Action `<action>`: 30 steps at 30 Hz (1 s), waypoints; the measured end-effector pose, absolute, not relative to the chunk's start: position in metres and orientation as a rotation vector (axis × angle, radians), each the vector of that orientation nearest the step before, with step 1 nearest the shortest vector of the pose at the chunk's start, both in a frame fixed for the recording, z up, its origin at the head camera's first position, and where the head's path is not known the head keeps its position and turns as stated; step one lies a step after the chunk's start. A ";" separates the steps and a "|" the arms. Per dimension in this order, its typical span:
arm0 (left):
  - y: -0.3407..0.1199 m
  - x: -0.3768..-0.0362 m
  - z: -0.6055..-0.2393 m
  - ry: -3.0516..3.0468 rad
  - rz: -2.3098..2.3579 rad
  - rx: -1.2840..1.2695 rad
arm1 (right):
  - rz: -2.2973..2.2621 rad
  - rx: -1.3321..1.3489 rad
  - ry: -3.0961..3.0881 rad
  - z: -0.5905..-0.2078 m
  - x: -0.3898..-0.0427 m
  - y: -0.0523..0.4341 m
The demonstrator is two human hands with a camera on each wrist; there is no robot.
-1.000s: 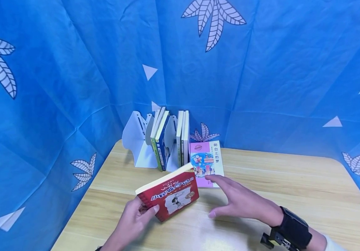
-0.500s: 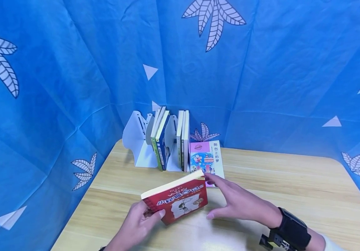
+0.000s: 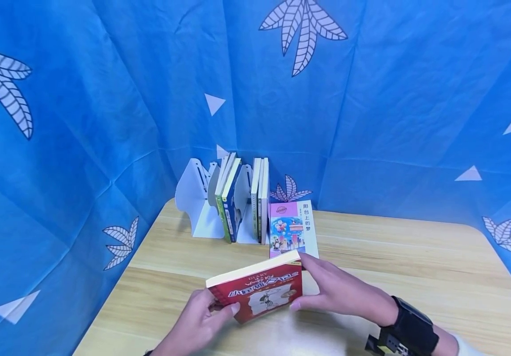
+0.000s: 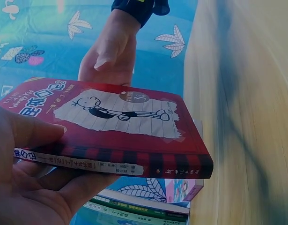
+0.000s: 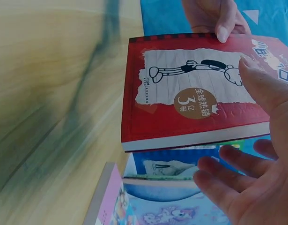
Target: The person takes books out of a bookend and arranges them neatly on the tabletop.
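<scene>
Red book (image 3: 257, 291) held above the wooden table (image 3: 415, 257), tilted, cover toward the camera, long axis running roughly from 8 o'clock up to 2 o'clock in the head view. Left hand (image 3: 202, 321) clamped on the lower left end: thumb curled over the cover, fingers under the back, seen plainly in the left wrist view (image 4: 31, 164). Right hand (image 3: 340, 291) at the opposite short end, at 3 o'clock from the book; thumb lying on the cover's edge in the right wrist view (image 5: 261, 84), fingers spread loosely behind the back cover, not clearly closed round it. Firm grip therefore on the left side only, right hand steadying.

At 12 o'clock from the book, well up the table: white book rack (image 3: 195, 198) with several books standing upright in it (image 3: 242, 198), spines toward the camera. Just right of the rack, pink book (image 3: 293, 227) lying flat, its near end hidden behind the red book's upper corner. Blue leaf-print cloth (image 3: 371, 99) hanging behind and to both sides.
</scene>
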State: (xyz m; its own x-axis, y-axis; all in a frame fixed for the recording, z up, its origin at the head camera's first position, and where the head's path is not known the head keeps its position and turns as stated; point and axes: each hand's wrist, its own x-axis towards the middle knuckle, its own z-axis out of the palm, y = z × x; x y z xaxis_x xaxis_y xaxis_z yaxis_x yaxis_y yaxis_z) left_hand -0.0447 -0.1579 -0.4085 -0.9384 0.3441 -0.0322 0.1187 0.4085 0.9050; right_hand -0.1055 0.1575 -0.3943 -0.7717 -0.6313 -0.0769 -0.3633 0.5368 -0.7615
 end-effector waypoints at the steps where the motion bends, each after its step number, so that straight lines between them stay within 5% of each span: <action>1: -0.158 -0.044 -0.408 2.443 1.547 0.414 | -1.106 -0.831 2.416 -0.394 -0.105 0.157; 30: -0.157 -0.041 -0.408 2.375 1.546 0.464 | -1.150 -0.980 2.362 -0.396 -0.102 0.155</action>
State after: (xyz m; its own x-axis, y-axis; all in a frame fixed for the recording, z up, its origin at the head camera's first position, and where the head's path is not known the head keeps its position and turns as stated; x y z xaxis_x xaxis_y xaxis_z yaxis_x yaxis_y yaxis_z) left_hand -0.0410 -0.1570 -0.4081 -0.9125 0.4060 -0.0494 0.1192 0.3796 0.9174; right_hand -0.1022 0.1551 -0.3963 -0.7062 -0.7080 -0.0004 -0.4366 0.4359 -0.7870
